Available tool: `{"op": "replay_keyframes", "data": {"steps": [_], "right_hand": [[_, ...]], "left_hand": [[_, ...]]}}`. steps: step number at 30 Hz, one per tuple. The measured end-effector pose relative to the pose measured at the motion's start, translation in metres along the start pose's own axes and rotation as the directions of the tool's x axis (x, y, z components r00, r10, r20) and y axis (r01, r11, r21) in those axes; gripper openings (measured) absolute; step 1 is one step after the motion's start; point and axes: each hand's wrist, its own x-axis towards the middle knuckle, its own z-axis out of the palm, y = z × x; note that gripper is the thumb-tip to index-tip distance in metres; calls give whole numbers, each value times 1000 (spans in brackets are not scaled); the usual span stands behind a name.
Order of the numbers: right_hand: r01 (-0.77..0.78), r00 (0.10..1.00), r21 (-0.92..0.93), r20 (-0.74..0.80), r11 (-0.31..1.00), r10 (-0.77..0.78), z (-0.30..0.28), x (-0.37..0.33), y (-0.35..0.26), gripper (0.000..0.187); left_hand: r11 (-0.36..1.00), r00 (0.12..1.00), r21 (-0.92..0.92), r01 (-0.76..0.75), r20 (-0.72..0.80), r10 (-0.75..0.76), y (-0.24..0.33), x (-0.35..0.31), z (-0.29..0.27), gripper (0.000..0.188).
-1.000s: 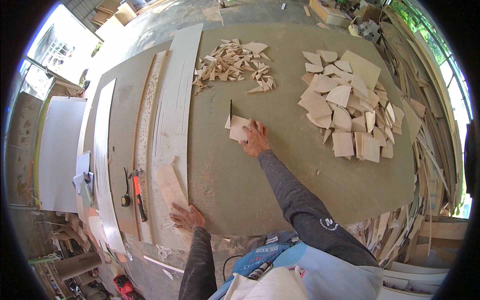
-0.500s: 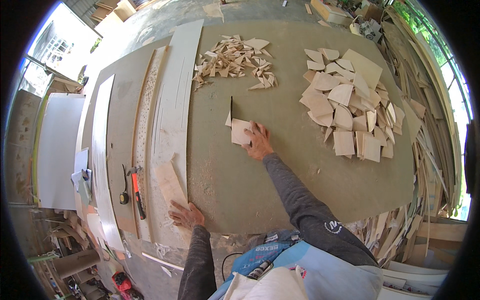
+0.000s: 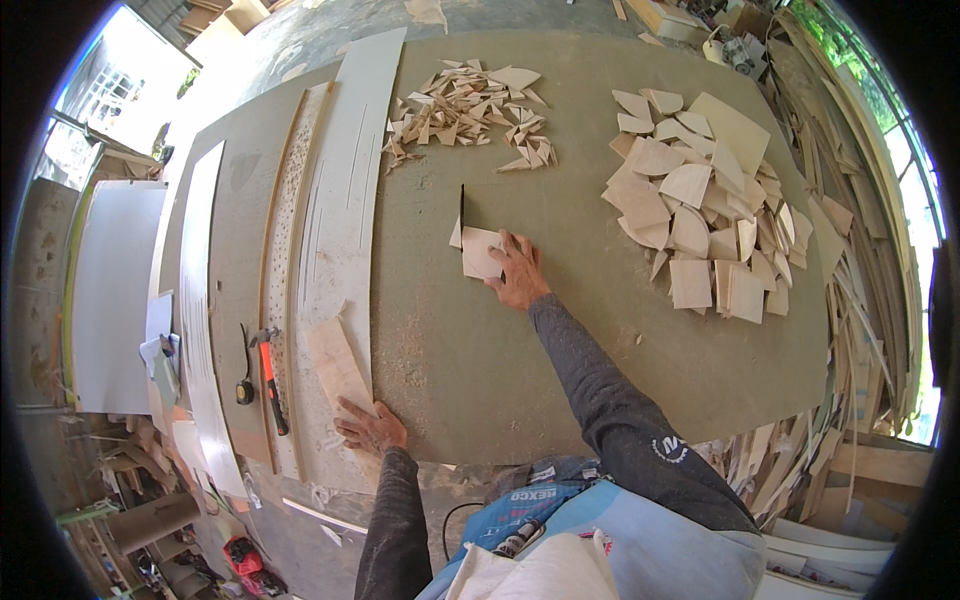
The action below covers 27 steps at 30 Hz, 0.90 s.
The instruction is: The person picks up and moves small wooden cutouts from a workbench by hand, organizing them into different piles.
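My right hand (image 3: 518,272) grips the right edge of a small flat piece of pale plywood (image 3: 480,254), thumb and fingers pressing it on the table. At the piece's upper left corner a thin black blade (image 3: 462,205) stands up from the table top. A small pale offcut (image 3: 456,234) lies just left of the blade. My left hand (image 3: 372,428) rests flat, fingers spread, on the near end of a longer plywood strip (image 3: 338,358).
Small pointed offcuts (image 3: 460,105) lie at the far side of the brown table (image 3: 500,370). A large heap of cut pieces (image 3: 690,190) sits to the right. On the left are a long white board (image 3: 345,180), a hammer (image 3: 271,380) and a tape measure (image 3: 245,391).
The whole view has shifted slightly. Both hands, the plywood piece and the strip keep about the same places relative to the table and the blade.
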Motion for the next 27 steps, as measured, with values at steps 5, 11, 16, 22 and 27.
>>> {"op": "replay_keyframes", "data": {"steps": [5,11,16,22,27], "right_hand": [[-38,999,-9,-28,999,38,1,5,-7,64],[-59,998,-19,-27,998,59,4,4,-8,64],[-29,997,-14,-65,999,28,9,-4,-10,64],[-40,996,-2,-79,999,40,9,-2,-12,63],[-83,993,-9,-87,997,82,11,4,-17,63]], "left_hand": [[1000,1000,-10,6,-10,-6,0,0,0,86],[1000,1000,-20,7,-14,-8,-2,2,4,88],[1000,999,-25,8,-33,-9,-3,3,7,89],[1000,1000,-13,2,-26,-2,-2,2,6,89],[1000,1000,1,-1,-30,1,-3,2,5,87]]}}
